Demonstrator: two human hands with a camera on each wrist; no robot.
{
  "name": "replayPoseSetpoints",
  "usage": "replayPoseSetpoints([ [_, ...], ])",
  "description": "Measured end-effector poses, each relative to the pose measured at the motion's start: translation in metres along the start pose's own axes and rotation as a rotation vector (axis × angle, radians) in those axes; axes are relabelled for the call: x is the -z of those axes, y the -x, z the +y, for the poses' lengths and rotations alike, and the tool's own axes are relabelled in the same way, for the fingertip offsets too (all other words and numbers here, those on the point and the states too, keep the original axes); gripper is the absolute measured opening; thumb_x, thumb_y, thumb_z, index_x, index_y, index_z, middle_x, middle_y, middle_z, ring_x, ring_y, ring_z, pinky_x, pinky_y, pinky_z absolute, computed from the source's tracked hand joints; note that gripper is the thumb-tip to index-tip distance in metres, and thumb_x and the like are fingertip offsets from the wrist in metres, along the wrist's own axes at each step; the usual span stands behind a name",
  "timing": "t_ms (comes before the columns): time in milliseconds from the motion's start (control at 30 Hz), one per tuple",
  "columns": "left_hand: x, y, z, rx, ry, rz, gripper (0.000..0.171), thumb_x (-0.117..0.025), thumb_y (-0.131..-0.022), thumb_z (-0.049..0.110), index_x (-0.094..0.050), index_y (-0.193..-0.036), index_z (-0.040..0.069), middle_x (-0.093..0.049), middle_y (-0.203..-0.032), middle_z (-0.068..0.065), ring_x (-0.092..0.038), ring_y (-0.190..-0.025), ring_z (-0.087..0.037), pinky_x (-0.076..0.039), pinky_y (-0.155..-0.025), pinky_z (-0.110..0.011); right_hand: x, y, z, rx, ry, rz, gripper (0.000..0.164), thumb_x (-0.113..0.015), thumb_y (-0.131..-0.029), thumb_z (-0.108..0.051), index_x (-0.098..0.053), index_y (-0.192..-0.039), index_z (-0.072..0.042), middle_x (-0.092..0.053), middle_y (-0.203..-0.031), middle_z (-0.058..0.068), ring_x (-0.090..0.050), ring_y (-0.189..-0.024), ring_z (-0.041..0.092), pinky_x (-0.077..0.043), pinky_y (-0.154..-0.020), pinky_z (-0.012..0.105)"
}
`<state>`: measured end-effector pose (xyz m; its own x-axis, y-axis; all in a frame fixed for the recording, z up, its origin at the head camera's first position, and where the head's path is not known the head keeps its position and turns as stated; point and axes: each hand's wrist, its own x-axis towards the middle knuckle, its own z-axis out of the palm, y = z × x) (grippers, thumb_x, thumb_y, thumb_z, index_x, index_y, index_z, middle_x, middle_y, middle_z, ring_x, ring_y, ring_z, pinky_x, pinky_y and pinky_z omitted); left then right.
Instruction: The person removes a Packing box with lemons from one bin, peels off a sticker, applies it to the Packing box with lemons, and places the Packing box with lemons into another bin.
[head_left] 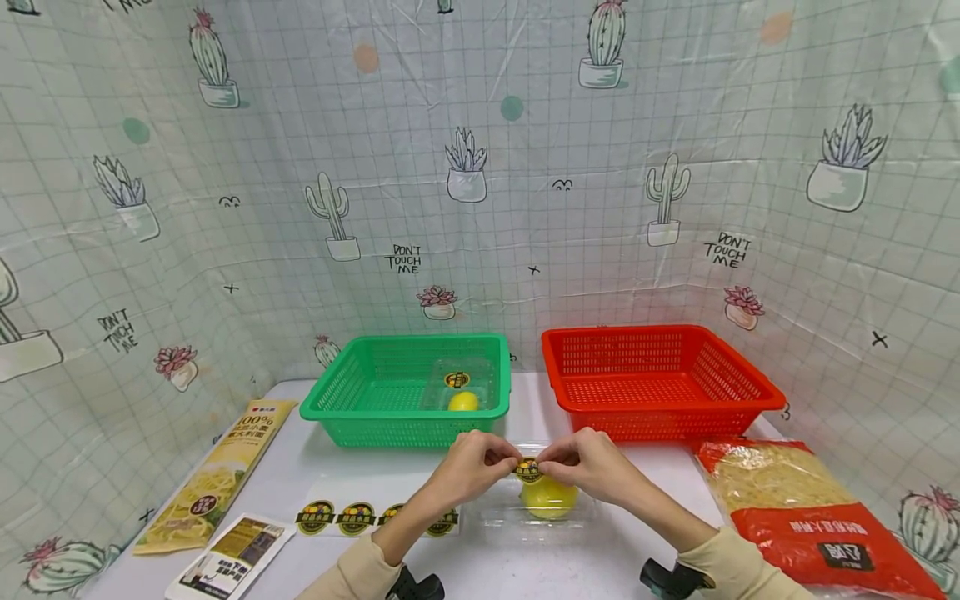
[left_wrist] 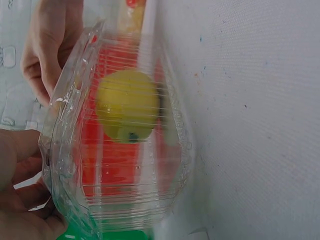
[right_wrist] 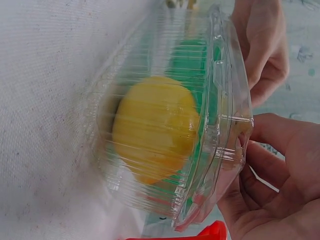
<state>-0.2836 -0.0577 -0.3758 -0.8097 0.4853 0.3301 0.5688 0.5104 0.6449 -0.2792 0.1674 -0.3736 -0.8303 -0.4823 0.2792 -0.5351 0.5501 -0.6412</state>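
Note:
A clear plastic clamshell box (head_left: 495, 508) with a lemon (head_left: 553, 500) inside stands on the white table, its lid down. Above the lid, a round black-and-gold sticker (head_left: 528, 470) is stretched between both hands. My left hand (head_left: 480, 458) pinches its left edge between thumb and index finger. At the opposite edge, my right hand (head_left: 588, 460) pinches it the same way. The wrist views show the fingers close to the lid's top, with the lemon (right_wrist: 155, 127) seen through the ribbed side; the sticker is hard to make out there.
Behind are a green basket (head_left: 420, 432), holding a stickered clear box with a yellow fruit, and a red basket (head_left: 652, 427). A sticker sheet (head_left: 354, 518) lies under the left forearm. Noodle packets (head_left: 217, 475) and a white pouch (head_left: 228, 558) lie left; a red bag (head_left: 817, 517) lies right.

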Motion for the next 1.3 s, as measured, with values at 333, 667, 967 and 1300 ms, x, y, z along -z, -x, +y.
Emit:
replayPoseSetpoints([
  [333,0.0011,-0.0010,-0.0021,-0.002,0.007,-0.006,0.014,-0.065,-0.092,0.008,-0.077,-0.095,0.001,-0.076,-0.082,-0.007,-0.060,-0.065,-0.001,-0.048,-0.058,-0.015,-0.0016,-0.0029,-0.0012,-0.026,0.000,0.001,0.013,-0.072,-0.088,-0.018,-0.078,-0.094,-0.008,-0.075,-0.082,0.001,-0.058,-0.062,0.001,-0.050,-0.054,0.019],
  [667,0.0019,-0.0034,-0.0017,0.009,-0.011,-0.029,0.015,-0.064,-0.092,0.008,-0.077,-0.096,0.002,-0.076,-0.084,-0.008,-0.060,-0.066,0.001,-0.048,-0.058,-0.015,-0.0023,-0.0035,-0.0001,-0.032,0.003,-0.010,0.013,-0.072,-0.088,-0.019,-0.078,-0.094,-0.009,-0.076,-0.084,0.001,-0.060,-0.064,0.001,-0.051,-0.055,0.019],
  [967,0.0000,-0.0018,-0.0011,0.006,-0.039,-0.049,0.016,-0.062,-0.092,0.007,-0.078,-0.096,0.003,-0.076,-0.085,-0.007,-0.053,-0.062,0.002,-0.043,-0.053,-0.014,-0.0060,-0.0028,0.0013,-0.012,0.023,-0.019,0.013,-0.072,-0.088,-0.018,-0.078,-0.092,-0.008,-0.076,-0.083,0.001,-0.059,-0.064,-0.001,-0.050,-0.055,0.018],
  [1300,0.0034,-0.0045,0.0033,-0.027,-0.099,-0.098,0.019,-0.062,-0.092,0.005,-0.077,-0.102,0.005,-0.076,-0.085,-0.006,-0.047,-0.058,0.003,-0.036,-0.050,-0.012,-0.0093,-0.0075,-0.0023,0.044,0.101,-0.009,0.015,-0.071,-0.087,-0.016,-0.079,-0.097,-0.008,-0.069,-0.066,-0.006,-0.042,-0.052,-0.004,-0.034,-0.047,0.014],
])
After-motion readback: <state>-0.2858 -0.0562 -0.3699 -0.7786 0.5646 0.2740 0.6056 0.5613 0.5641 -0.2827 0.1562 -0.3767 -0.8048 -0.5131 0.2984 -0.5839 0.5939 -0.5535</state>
